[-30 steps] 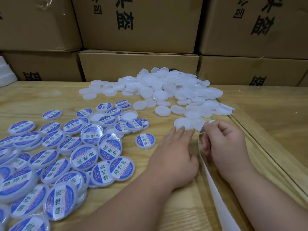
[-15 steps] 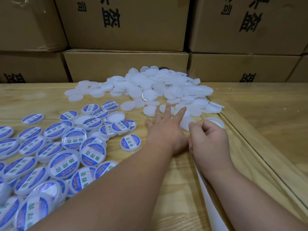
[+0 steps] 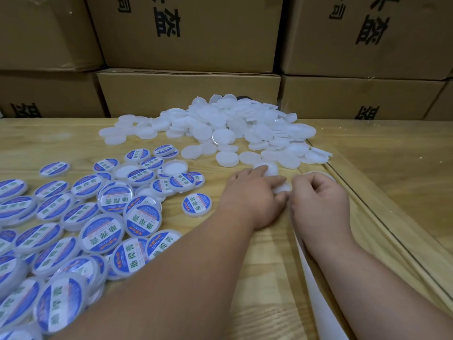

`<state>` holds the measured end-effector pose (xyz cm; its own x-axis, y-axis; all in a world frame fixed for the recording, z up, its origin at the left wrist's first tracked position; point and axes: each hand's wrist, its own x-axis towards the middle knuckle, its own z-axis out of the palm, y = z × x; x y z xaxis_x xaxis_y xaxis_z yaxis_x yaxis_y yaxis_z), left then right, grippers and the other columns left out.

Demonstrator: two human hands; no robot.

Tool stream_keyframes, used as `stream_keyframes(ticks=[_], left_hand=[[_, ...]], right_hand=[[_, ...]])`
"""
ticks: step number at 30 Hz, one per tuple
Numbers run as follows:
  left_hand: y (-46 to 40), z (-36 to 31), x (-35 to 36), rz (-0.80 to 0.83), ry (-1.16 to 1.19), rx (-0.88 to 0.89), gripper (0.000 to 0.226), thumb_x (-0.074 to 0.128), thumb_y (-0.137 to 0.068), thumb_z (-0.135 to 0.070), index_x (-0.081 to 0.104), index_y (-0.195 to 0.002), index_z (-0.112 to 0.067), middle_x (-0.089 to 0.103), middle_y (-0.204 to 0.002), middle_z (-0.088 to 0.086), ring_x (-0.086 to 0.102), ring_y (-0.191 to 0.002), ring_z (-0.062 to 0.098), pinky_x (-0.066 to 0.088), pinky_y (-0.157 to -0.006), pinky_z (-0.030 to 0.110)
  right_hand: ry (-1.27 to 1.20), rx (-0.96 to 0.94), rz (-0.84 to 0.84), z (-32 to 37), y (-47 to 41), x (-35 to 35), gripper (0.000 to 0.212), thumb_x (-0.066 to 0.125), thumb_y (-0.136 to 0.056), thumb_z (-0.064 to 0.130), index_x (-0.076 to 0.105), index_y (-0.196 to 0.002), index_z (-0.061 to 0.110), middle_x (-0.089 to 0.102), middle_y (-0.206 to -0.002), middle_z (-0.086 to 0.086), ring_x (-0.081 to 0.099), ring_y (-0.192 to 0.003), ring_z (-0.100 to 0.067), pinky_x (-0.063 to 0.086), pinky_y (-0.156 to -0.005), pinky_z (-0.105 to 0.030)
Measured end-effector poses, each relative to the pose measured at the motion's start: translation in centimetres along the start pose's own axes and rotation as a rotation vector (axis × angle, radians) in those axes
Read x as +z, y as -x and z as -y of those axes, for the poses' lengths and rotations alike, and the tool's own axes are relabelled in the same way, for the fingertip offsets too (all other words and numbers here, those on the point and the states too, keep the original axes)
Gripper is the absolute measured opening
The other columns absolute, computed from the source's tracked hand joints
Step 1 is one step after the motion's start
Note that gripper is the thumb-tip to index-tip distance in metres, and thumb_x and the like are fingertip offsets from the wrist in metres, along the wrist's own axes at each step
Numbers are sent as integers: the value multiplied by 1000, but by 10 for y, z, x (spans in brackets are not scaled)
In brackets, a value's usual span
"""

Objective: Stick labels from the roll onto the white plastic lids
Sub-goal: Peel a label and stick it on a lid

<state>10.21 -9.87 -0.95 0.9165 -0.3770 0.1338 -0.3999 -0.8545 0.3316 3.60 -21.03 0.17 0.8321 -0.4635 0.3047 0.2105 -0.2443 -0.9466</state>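
Plain lid (image 3: 282, 188) lay on the table (image 3: 269, 278) between my two hands, at the near edge of the white lid pile (image 3: 232, 128). A second plain lid (image 3: 268, 169) sat just beyond it, under my left fingertips.

Left hand (image 3: 252, 197): palm down, fingers extended and only slightly bent, tips resting on the two lids. Thumb tucked toward the right hand; I could not tell whether it pinched the nearer lid or only touched it.

Right hand (image 3: 318, 204): fingers curled into a loose fist, knuckles up, just beside the left hand and touching the nearer lid's right edge. Backing strip (image 3: 316, 285) ran from under this hand along my forearm toward the bottom of view. Grip on the strip was hidden by the hand; whether a label was held could not be seen. A white curved edge (image 3: 318, 173) showed just beyond the knuckles; roll or lid, not clear.

Labelled lids (image 3: 103, 217), blue and white, lay spread and overlapping to the left, one (image 3: 196, 204) apart from the rest near my left wrist. Cardboard boxes (image 3: 188, 94) stood stacked behind the table.
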Motion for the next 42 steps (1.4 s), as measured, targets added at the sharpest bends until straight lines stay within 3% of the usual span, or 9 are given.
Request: stream_keyframes(ticks=[5,10,16,27,32,40,42], left_hand=[[26,3,1,-52,14,-38,54,38,-97,-62,37,-150,-49,17,-169,-6,14,-153,22,9,-123,43],[56,4,0,-117,15,-73,68,41,-97,-61,11,-156,-49,-15,-169,-6,-15,-155,21,-4,-124,46],[85,3,-2,-122,-35,-153,69,33,-101,-56,-2,-159,-42,-24,-167,-3,-31,-150,22,-15,-121,43],[110,3,-12,3,-115,-65,65,25,-104,-40,-8,-159,-38,-15,-169,-2,-28,-152,23,-16,-123,43],[121,4,-14,41,-76,-39,75,17,-88,-42,-12,-158,-41,-15,-169,-7,-29,-151,16,-20,-121,39],[120,2,-17,48,-31,-41,82,19,-80,-44,-5,-158,-42,-10,-170,-8,-25,-152,12,-18,-120,37],[122,1,-19,8,64,-17,83,25,-78,-43,5,-159,-41,-2,-170,-11,-19,-152,7,-13,-122,33]], right_hand=[[75,-28,3,1,3,-7,27,59,-83,28,50,-60,17,47,-52,7,41,-51,-11,39,-55,-33],[108,-29,7,4,5,-7,29,60,-87,23,49,-65,7,44,-56,3,38,-52,-12,38,-56,-33],[111,2,6,7,6,-8,28,59,-85,22,48,-68,4,43,-58,0,36,-53,-13,36,-56,-32],[112,19,15,10,7,-9,28,58,-86,20,47,-70,0,42,-61,-2,35,-55,-13,34,-57,-33],[118,29,24,10,7,-10,29,58,-86,19,44,-70,0,41,-61,-2,35,-55,-14,33,-56,-32],[129,36,18,9,7,-10,31,59,-87,20,43,-69,0,38,-59,0,33,-55,-14,32,-57,-33],[129,41,17,9,7,-10,30,58,-86,20,43,-69,0,38,-59,0,33,-56,-15,33,-57,-33]])
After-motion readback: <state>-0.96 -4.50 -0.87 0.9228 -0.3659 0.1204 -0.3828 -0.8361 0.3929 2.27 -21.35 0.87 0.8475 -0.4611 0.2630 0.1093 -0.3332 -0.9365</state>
